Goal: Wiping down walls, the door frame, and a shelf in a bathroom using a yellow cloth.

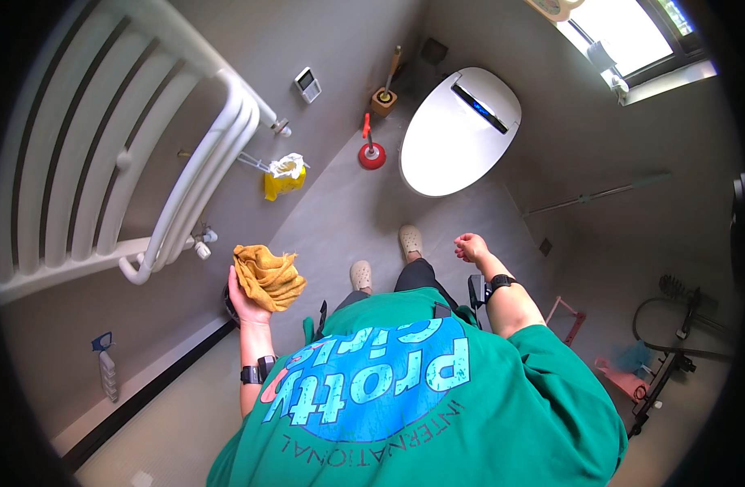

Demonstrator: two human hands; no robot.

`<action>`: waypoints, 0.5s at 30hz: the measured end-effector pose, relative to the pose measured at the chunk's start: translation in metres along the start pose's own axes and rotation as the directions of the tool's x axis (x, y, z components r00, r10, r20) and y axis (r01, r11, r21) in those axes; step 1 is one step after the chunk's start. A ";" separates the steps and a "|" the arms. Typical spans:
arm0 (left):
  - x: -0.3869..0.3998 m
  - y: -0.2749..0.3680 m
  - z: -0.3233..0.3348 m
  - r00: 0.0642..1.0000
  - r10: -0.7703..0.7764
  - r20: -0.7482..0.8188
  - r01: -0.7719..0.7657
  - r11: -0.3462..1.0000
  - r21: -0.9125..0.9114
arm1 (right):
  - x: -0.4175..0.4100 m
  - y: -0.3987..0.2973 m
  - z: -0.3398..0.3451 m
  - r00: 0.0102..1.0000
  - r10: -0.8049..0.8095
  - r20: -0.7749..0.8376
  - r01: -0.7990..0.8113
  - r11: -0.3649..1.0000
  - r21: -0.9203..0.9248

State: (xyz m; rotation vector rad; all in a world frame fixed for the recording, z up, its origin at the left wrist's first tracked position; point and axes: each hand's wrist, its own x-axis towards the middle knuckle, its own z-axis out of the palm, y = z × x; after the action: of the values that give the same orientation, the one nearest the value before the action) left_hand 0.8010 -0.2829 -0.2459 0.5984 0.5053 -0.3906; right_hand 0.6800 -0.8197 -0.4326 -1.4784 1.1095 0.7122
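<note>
A crumpled mustard-yellow cloth (269, 278) rests in my left hand (248, 298), which is held out at the left near the wall-mounted towel radiator. My fingers are largely hidden under the folds. My right hand (472, 248) hangs over the floor on the other side with loosely curled fingers and nothing visible in it. Beyond both hands, a white toilet (451, 146) stands with its lid down and a lit display strip at the back.
A white radiator (181, 182) juts from the left wall beside a yellow-bagged bin (285, 178). A red plunger (372, 156) and a brush in a wooden holder (384, 101) stand left of the toilet. A pole (585, 198) leans right; shower fittings (664, 359) are at lower right.
</note>
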 end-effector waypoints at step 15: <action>0.080 -0.054 0.108 0.985 -0.148 0.084 0.136 0.981 0.136 | 0.043 0.011 -0.108 0.960 0.085 -0.268 -0.078 0.996 0.040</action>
State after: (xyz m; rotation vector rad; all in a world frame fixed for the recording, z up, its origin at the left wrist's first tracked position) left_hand 0.8750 -0.4068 -0.2365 0.6677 0.4356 -0.5882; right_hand 0.6717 -0.9350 -0.4518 -1.5434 1.3884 0.5590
